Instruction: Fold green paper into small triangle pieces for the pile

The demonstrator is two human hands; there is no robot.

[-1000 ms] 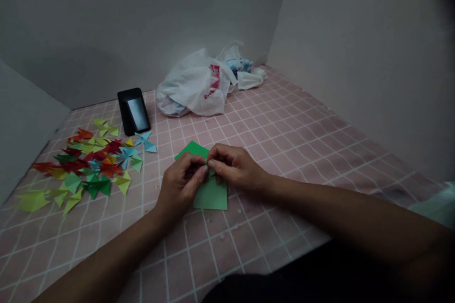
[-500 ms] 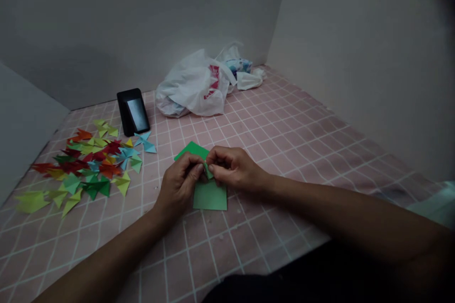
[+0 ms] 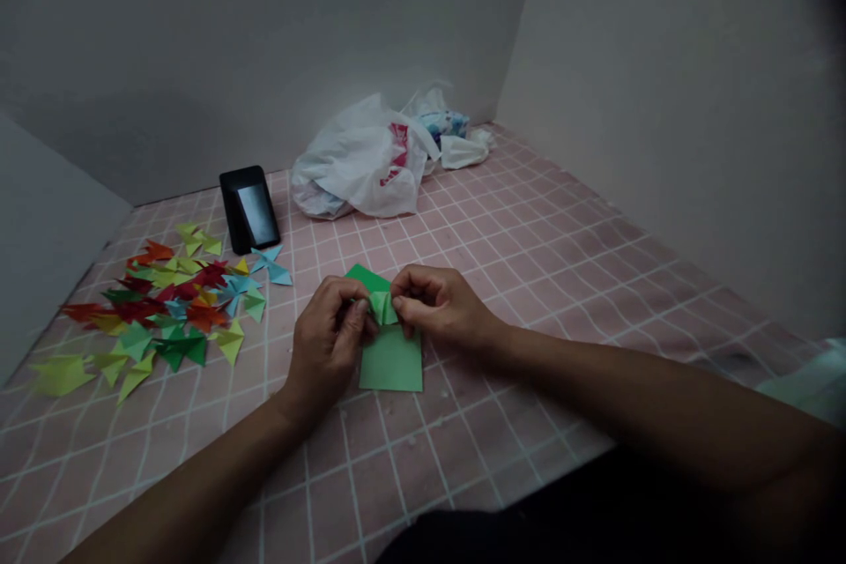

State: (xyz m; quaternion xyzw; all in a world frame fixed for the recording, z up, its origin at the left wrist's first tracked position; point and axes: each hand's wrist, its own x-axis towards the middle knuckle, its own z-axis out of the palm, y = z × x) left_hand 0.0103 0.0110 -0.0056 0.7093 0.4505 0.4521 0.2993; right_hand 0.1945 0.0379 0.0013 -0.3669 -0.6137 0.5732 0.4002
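Observation:
Between my two hands is a small creased piece of light green paper (image 3: 383,308), partly opened out. My left hand (image 3: 332,323) pinches its left edge between thumb and fingers. On its right edge, my right hand (image 3: 440,304) is closed in a pinch too. Right below it lies a flat light green paper sheet (image 3: 391,361) on the cloth. A darker green sheet (image 3: 360,276) shows just behind my fingers, its lower part hidden by the hands.
Folded paper shapes (image 3: 178,291) in several colours lie heaped at the left. Behind them a black phone-like device (image 3: 249,207) leans back. White plastic bags (image 3: 363,159) sit near the back wall, all on a pink checked cloth (image 3: 515,247).
My hands have moved slightly apart, and the small green paper between them has spread from a narrow fold to a wider creased piece.

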